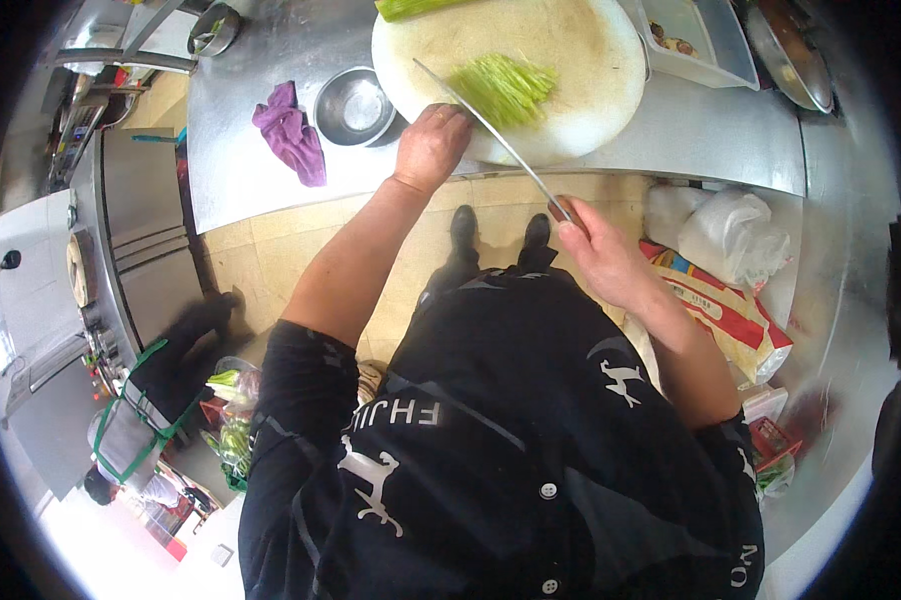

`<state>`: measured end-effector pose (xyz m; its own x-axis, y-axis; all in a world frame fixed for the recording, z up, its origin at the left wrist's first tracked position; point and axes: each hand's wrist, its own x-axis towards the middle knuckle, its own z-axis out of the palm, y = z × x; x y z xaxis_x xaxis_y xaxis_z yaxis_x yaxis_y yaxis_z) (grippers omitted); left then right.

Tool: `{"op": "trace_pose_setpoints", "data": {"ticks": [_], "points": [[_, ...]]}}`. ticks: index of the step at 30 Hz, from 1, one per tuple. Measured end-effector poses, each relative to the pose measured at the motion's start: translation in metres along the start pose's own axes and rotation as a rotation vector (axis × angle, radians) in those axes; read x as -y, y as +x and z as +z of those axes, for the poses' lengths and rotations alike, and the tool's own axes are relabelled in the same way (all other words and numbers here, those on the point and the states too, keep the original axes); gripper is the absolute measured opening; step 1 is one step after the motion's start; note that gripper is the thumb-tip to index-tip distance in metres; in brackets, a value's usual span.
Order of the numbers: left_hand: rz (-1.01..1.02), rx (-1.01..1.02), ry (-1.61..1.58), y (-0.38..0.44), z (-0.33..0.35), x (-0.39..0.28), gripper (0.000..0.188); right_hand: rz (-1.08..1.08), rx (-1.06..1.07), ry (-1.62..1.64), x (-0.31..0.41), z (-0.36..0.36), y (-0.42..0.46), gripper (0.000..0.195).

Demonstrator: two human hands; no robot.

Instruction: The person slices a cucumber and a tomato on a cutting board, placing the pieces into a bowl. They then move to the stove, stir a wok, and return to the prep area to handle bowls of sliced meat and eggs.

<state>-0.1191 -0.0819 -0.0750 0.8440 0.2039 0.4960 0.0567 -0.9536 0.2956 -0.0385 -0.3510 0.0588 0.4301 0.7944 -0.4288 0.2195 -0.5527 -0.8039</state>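
Observation:
In my right hand (600, 251) is the wooden handle of a kitchen knife (507, 146). Its long blade slants up and left across the near edge of a round white cutting board (608, 97). Thin strips of green vegetable (503, 90) lie in a loose heap on the board, just right of the blade. My left hand (434, 142) is at the board's near left edge, knuckles bent, against the blade's left side. Its fingertips are hidden, so what lies under them does not show. A larger green stalk piece (420, 7) rests at the far edge of the board.
Left of the board are a steel bowl (354, 106) and a crumpled purple cloth (291, 133) on the steel table (240, 184). A clear plastic bin (709, 45) and a metal pan (788, 56) stand at right. Bags (732, 240) lie below. Another person (132, 427) is at far left.

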Motion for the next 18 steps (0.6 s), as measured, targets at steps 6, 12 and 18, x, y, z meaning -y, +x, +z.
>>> {"op": "trace_pose_setpoints", "data": {"ticks": [6, 12, 18], "points": [[-0.014, 0.003, 0.023, -0.003, 0.002, 0.002, 0.009, -0.014, 0.001, -0.034, -0.012, 0.005, 0.002, 0.036], [-0.017, 0.015, 0.021, -0.004, 0.002, 0.001, 0.010, -0.007, -0.001, -0.017, -0.002, 0.002, -0.004, 0.035], [-0.024, 0.005, -0.008, -0.006, 0.004, 0.003, 0.009, 0.081, 0.062, 0.120, -0.020, -0.004, 0.017, 0.035]]}}
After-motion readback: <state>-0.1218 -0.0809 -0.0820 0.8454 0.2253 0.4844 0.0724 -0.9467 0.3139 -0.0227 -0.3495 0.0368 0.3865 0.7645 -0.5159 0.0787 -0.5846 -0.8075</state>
